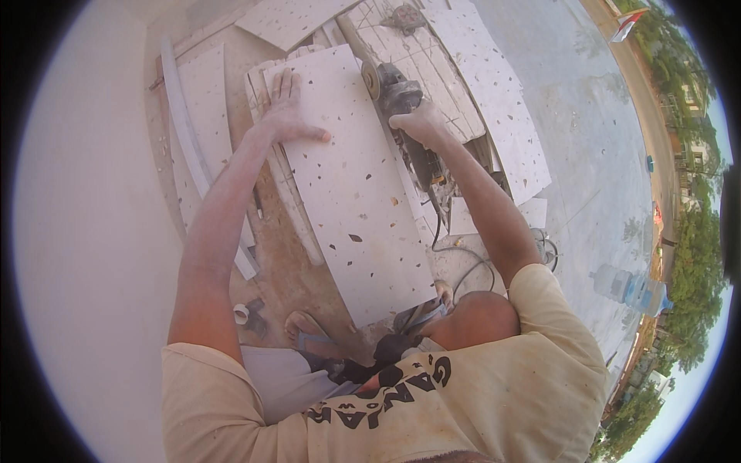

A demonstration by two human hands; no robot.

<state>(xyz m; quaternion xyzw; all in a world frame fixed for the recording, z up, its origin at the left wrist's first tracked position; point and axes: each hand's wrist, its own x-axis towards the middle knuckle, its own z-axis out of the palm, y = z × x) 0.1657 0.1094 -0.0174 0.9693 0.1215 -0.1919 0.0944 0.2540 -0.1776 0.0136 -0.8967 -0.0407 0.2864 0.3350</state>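
Left hand (292,116) is laid flat on a long white slab (355,201) with dark and brownish flecks, fingers pointing to the far end and thumb stuck out to the right, so it's open and not gripping anything. Right hand (424,125) is wrapped around the body of a dark angle grinder (403,96), thumb over on its left side. The grinder sits along the slab's right edge, up toward the far end, with its round disc (371,79) right by that edge. Can't tell from this angle if the disc is actually touching. A cord (467,251) loops from the back of the tool down toward the person's knee.

The slab runs at a slant, its near end close to the person's legs. Just right of it there's a thick dusty block (455,73) with lines across the top, then another flecked slab (502,108) beyond that. Over on the left, a long pale strip (187,139) lies across a flecked piece (204,89). There's a pipe fitting (253,317) on the floor (282,278) near a foot (302,324), and a big clear water jug (621,285) way off right.
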